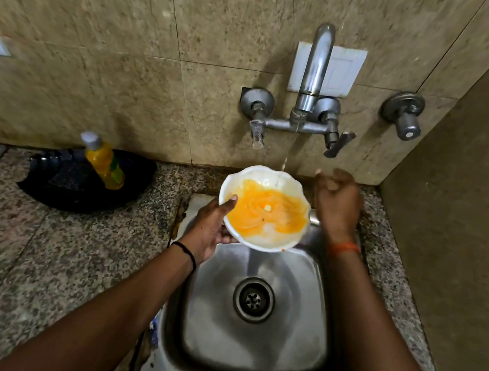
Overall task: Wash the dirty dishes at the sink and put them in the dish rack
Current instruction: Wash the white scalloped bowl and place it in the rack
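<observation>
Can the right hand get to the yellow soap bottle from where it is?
Probably not easily. The right hand hovers right of the bowl, while the soap bottle stands far left on the black tray. The bowl and the left hand holding it lie between.

Pretty dim, warm yellowish indoor light, seems to come from above and a bit behind. The steel sink catches soft glare around the drain. The faucet throws a shadow left onto the wall tiles. Wide-angle bending at the edges, motion smear top left, and the right hand is blurry.
</observation>
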A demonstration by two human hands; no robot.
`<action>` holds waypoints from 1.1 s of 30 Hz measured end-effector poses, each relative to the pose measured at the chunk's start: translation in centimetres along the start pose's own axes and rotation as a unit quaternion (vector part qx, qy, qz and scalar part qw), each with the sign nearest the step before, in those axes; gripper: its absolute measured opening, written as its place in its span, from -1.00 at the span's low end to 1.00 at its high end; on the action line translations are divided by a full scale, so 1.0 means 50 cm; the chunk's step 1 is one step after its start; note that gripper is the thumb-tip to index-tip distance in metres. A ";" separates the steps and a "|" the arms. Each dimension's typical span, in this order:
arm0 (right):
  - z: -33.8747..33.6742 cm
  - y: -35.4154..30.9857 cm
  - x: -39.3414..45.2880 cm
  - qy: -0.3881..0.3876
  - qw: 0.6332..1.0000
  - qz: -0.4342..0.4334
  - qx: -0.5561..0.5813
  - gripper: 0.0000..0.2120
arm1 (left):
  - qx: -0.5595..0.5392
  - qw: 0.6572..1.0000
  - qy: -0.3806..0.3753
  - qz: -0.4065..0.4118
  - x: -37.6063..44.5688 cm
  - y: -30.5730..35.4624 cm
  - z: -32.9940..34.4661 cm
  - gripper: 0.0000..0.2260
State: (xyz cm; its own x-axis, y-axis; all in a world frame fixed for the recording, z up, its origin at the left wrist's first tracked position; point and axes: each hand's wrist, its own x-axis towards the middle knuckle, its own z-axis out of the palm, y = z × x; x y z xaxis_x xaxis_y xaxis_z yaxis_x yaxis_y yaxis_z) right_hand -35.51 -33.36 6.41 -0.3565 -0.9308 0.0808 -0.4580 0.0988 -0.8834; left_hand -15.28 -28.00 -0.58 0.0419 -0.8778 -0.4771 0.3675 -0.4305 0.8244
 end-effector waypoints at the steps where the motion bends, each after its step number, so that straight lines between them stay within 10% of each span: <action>1: -0.002 -0.011 0.019 0.000 1.000 0.011 0.027 -0.58 | -0.001 1.000 -0.003 -0.002 -0.002 0.001 0.002 -0.70; 10: 0.026 -0.055 0.105 0.034 0.988 -0.074 -0.134 -0.58 | -0.012 1.000 -0.008 -0.007 -0.008 0.010 0.007 -0.75; 22: 0.015 -0.036 0.010 -0.077 0.996 -0.029 -0.038 -0.60 | -0.005 1.000 -0.007 -0.005 -0.022 0.002 -0.001 -0.66; 27: 0.027 0.047 -0.154 -0.397 0.847 -0.242 -0.259 -0.58 | 0.006 1.000 -0.009 -0.004 -0.021 -0.006 0.003 -0.72; 33: 0.042 0.071 -0.100 -0.323 0.795 -0.217 -0.465 -0.40 | 0.020 1.000 -0.019 -0.014 -0.018 -0.013 0.014 -0.72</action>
State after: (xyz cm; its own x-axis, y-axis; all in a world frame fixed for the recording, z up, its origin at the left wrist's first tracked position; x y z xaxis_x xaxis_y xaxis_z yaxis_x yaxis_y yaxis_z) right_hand -33.65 -29.10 1.93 0.3554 -0.9047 -0.2348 -0.9347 -0.3440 -0.0896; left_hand -16.21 -27.08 -0.48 -0.0033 -0.8719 -0.4898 0.3303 -0.4632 0.8224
